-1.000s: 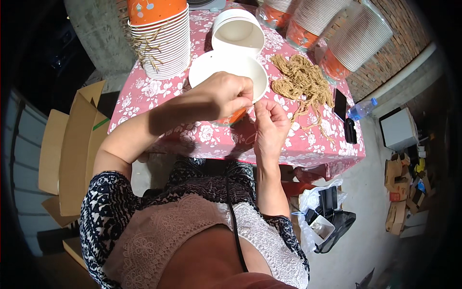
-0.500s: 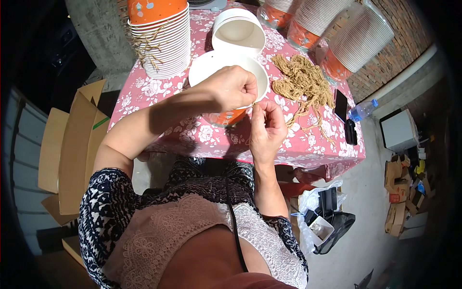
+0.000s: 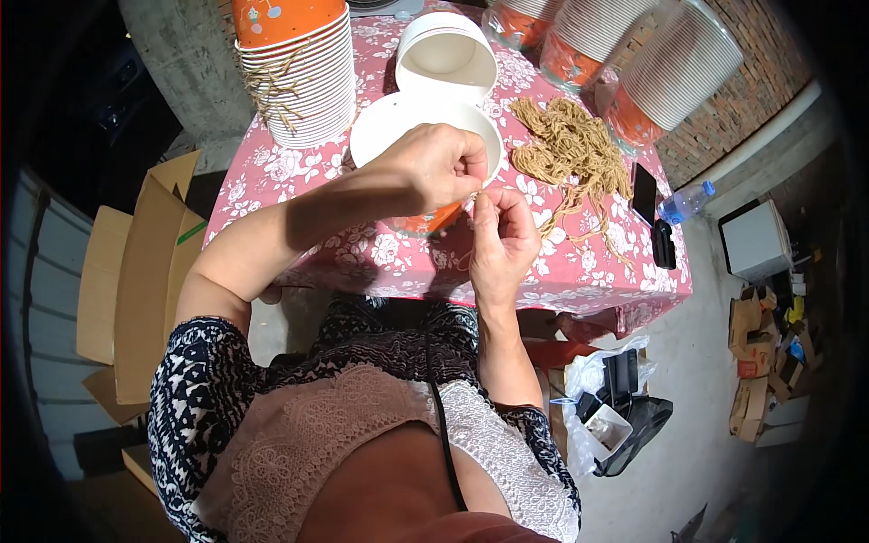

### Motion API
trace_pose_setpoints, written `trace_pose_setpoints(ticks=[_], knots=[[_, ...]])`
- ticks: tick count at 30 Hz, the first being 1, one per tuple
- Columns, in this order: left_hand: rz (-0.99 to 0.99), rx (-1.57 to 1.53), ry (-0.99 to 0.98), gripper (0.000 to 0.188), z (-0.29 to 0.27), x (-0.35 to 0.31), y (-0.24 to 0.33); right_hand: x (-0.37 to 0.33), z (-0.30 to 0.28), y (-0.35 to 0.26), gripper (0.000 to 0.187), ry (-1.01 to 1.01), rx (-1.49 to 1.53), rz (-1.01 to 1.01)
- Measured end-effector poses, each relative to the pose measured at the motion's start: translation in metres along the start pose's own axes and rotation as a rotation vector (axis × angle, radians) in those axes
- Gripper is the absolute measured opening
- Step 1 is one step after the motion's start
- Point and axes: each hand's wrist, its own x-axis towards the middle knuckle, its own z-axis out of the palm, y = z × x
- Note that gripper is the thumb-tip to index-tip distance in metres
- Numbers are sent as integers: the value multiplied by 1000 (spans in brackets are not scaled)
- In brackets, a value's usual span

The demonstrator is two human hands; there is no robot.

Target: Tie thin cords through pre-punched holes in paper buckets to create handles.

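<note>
In front of me a white paper bucket (image 3: 380, 125) with an orange outer side stands upright on the table. My left hand (image 3: 444, 165) reaches across its opening, fingers curled in a pinch at the near right of the rim. Just below, my right hand (image 3: 503, 240) pinches thumb against forefinger, almost touching the left fingertips. A tiny tan bit of cord shows between the two hands; most of it is hidden by the fingers. To the right lies a loose heap of tan cord (image 3: 570, 149), several strands trailing toward the near edge.
A tall stack of buckets (image 3: 308, 90) with cord ends on its rims stands left. Behind are another white bucket (image 3: 445, 59) and wrapped bucket stacks (image 3: 674, 72). A phone (image 3: 644, 192), black case (image 3: 663, 244) and bottle (image 3: 688, 203) lie right. Cardboard boxes (image 3: 140, 299) flank the table.
Both hands keep nearly the same place and pinch, with only slight movement at the fingertips. The surroundings shift a little in the view.
</note>
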Motion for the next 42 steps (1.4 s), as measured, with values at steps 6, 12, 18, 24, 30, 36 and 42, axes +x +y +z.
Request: trace_pose_setpoints(ticks=[6,12,18,24,30,36,42], knots=[[85,17,45,14,3,-2,-2,-2,1,2,5,32,21,10],[81,39,25,16,4,-2,-1,-2,2,-3,5,57,2,-18],[94,34,6,16,2,-3,2,1,3,-4,5,61,0,-35],[76,93,2,13,-1,0,4,5,0,-4,4,19,-38,-56],[-58,-108,-219,9,-10,8,-15,13,1,6,7,78,-206,-184],[-261,-400,-284,10,-14,9,-12,10,-1,8,11,81,-86,-155],[-233,-395,-285,11,-14,10,-8,10,-6,5,13,-30,-307,-364]])
